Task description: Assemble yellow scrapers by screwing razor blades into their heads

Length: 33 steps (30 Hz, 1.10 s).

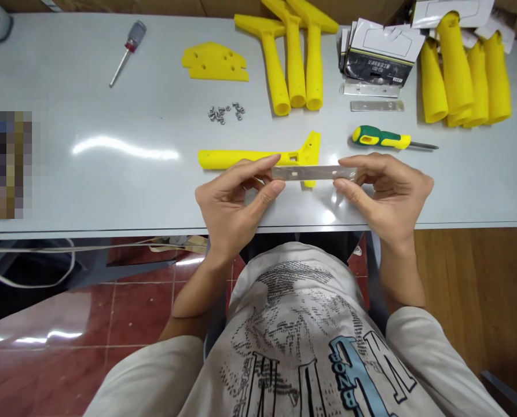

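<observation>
Left hand: thumb and fingers pinched the left end of a thin metal strip.
Right hand: pinched the strip's other end, thumb below, fingers above.
Metal strip: spanned level between both hands, near the counter's front edge; crossed the head of a yellow scraper handle in this view. Contact between the two could not be told.
Scraper handle: lay sideways just beyond the hands, head to the right.
Screws: small loose cluster behind that handle.
Yellow plate: flat, with holes, behind the screws.
Three handles: grouped right of the plate.
Right side: green-and-yellow screwdriver; two more strips in front of printed packaging; more yellow handles bunched beside it.
Far left: second screwdriver, lying aslant.
</observation>
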Available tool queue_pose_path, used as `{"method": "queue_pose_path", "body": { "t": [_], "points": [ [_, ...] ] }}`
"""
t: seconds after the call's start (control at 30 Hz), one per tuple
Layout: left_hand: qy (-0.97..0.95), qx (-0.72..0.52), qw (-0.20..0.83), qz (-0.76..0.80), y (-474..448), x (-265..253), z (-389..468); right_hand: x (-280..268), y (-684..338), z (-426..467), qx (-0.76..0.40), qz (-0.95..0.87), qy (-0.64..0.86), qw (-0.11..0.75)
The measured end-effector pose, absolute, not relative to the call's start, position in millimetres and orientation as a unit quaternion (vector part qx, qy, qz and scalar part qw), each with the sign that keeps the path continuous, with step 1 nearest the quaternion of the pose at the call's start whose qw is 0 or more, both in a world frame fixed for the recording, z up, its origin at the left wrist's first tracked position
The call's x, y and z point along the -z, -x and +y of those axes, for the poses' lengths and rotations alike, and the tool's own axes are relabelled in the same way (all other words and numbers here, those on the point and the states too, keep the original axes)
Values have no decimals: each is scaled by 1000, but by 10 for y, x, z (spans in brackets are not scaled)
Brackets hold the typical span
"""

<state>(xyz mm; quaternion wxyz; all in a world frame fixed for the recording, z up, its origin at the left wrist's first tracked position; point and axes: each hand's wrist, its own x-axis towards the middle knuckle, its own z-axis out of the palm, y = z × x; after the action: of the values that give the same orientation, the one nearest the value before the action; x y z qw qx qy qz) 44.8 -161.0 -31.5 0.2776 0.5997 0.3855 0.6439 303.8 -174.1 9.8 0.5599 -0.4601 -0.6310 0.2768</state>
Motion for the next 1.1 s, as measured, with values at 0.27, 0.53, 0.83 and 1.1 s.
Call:
{"method": "queue_pose_path", "body": {
  "t": [0.27,0.53,0.83,1.1],
  "points": [
    [-664,-586,299,354,-456,78,-1682,-102,-3022,-1744,-272,-691,412,528],
    [-676,-609,257,327,-504,94,-1633,-7,-3054,-1616,-147,-787,380,463],
    [-866,-288,175,370,-272,-61,-609,-407,-3434,-928,-419,-656,438,449],
    [-827,-360,242,357,-574,-18,-222,-521,-3448,-109,-512,-597,419,453]
  ]
}}
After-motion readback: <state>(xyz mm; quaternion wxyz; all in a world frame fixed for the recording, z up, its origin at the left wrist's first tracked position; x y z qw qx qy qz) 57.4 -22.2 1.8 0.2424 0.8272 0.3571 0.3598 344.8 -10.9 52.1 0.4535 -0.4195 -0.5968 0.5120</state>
